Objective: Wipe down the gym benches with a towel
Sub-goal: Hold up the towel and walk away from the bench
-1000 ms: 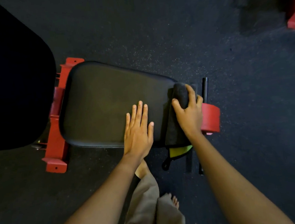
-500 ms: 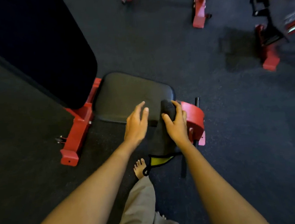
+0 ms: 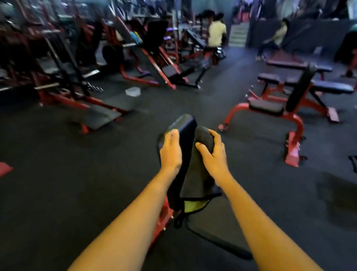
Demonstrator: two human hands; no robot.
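Observation:
A red-framed gym bench stands right before me; its black backrest pad (image 3: 183, 126) rises between my arms and its seat pad (image 3: 216, 238) lies low at the bottom. My left hand (image 3: 170, 152) rests on the left side of the backrest, fingers laid along it. My right hand (image 3: 212, 154) grips a bunched dark grey towel (image 3: 195, 177) against the right side of the pad. The towel hangs down, showing a yellow-green underside and a black loop at its lower end.
Another red-framed bench (image 3: 278, 107) with black pads stands to the right, with more benches behind it. Red weight machines (image 3: 63, 65) fill the back left. A white container (image 3: 133, 91) sits on the dark rubber floor. People (image 3: 216, 32) are at the back.
The view has swung up from the seat pad to the gym room. Both hands left the seat and now lie on the backrest, the right still holding the towel.

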